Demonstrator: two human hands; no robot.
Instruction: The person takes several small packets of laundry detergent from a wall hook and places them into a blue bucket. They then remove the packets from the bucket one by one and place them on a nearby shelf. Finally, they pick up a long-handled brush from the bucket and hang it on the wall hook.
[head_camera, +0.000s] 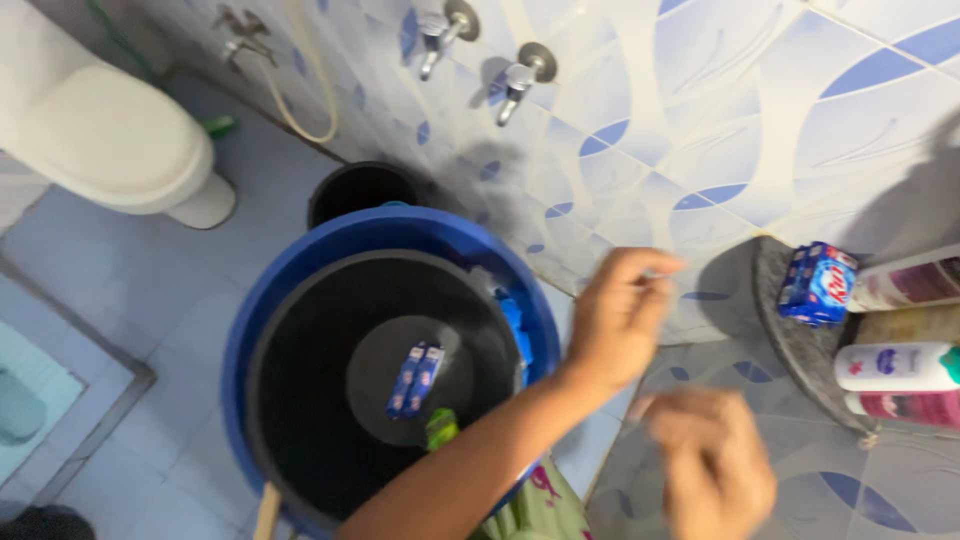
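Right hand (712, 468) is blurry down at 5 o'clock, can't tell its fingers. Left hand (618, 320) is loosely curled, holding nothing, beside the blue barrel (300, 275) with a soap packet (415, 379) on its black lid. Blue tiled bathroom, toilet (110, 140) at 10 o'clock, corner shelf (790, 340) at 3.

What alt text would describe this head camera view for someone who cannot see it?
Two bare hands, left hand and blurred right hand, hover empty beside a blue drum with a black lid bearing two small blue packets. A corner shelf holds bottles.
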